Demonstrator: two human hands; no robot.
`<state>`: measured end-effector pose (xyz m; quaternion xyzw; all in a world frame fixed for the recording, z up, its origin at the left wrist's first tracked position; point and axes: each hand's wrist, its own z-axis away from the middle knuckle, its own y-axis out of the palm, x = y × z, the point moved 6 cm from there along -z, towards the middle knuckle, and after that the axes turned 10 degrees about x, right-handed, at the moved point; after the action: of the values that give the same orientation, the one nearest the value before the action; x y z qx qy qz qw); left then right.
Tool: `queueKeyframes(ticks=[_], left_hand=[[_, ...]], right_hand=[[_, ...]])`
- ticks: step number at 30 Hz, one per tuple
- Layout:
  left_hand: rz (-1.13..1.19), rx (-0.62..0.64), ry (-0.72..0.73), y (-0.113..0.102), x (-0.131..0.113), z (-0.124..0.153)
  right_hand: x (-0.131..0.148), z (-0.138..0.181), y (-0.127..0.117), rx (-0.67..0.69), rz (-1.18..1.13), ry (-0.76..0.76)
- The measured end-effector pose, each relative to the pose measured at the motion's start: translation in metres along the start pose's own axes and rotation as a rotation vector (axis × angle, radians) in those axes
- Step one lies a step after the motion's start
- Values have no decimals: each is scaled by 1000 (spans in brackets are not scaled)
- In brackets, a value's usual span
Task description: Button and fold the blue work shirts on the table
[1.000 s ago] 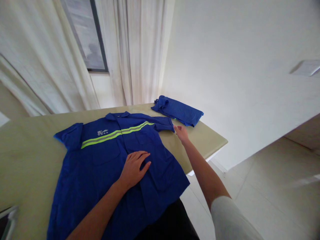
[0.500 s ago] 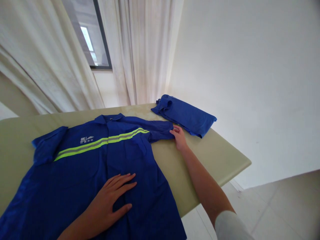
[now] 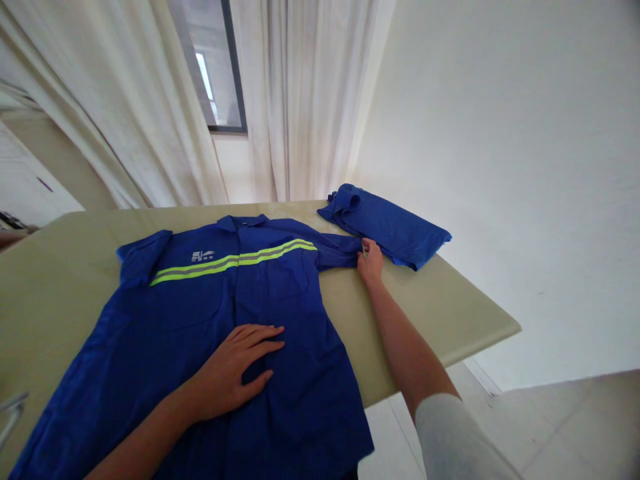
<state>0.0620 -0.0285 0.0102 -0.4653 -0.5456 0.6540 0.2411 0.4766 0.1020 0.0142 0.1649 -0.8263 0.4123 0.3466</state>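
Observation:
A blue short-sleeved work shirt [image 3: 210, 320] with a yellow-green reflective stripe lies spread face up on a beige table [image 3: 440, 307]. My left hand [image 3: 235, 373] lies flat on the shirt's front, fingers stretched out. Farther away, my right hand [image 3: 371, 260] rests at the end of the shirt's right-side sleeve [image 3: 340, 250], fingers curled onto the cuff's edge. A second blue garment [image 3: 387, 227], folded, lies just beyond my right hand at the table's far right.
White curtains [image 3: 295, 100] and a window [image 3: 213, 67] stand behind the table. The table's right edge drops to a pale tiled floor [image 3: 565, 427]. A white wall fills the right side. A metal object [image 3: 10, 410] shows at the left edge.
My right hand has closed in on the sleeve's end and curled its fingers onto the cuff. My left hand stays flat on the shirt front. The camera has shifted.

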Motion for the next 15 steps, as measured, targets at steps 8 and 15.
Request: queueKeyframes(ticks=[8, 15], left_hand=[[-24, -76, -73, 2, -119, -43], [246, -58, -174, 43, -138, -77]], right_hand=[[59, 39, 34, 370, 353, -393], [51, 35, 51, 495, 404, -262]])
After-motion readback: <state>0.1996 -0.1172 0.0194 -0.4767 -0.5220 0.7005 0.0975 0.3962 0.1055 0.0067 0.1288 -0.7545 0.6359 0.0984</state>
